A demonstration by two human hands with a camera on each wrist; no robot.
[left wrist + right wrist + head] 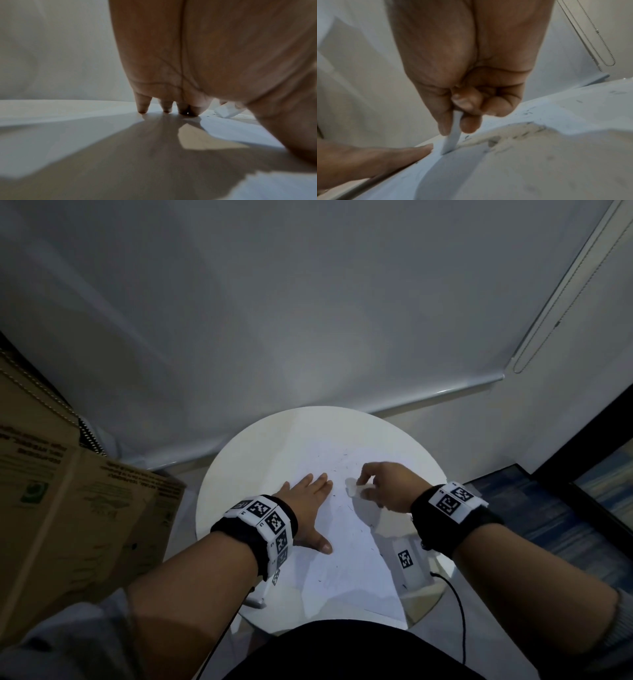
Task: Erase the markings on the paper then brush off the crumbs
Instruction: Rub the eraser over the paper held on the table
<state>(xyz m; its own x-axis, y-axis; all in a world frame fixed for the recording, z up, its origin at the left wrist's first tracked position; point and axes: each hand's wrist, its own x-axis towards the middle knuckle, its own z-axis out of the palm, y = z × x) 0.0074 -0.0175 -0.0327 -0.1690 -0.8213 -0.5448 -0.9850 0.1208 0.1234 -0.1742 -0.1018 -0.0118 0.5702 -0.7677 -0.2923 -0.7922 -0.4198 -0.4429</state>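
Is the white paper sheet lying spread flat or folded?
Spread flat: white paper sheet lies open on the round table, left hand pressing it.

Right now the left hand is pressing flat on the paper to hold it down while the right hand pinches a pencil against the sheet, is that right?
Not quite. The right hand pinches a white eraser, not a pencil; the right wrist view shows it. The rest holds: the left hand presses flat on the paper.

Paper (346, 559) on table (246, 460) — left hand (308, 505) flat on it, eraser (356, 491) just right.
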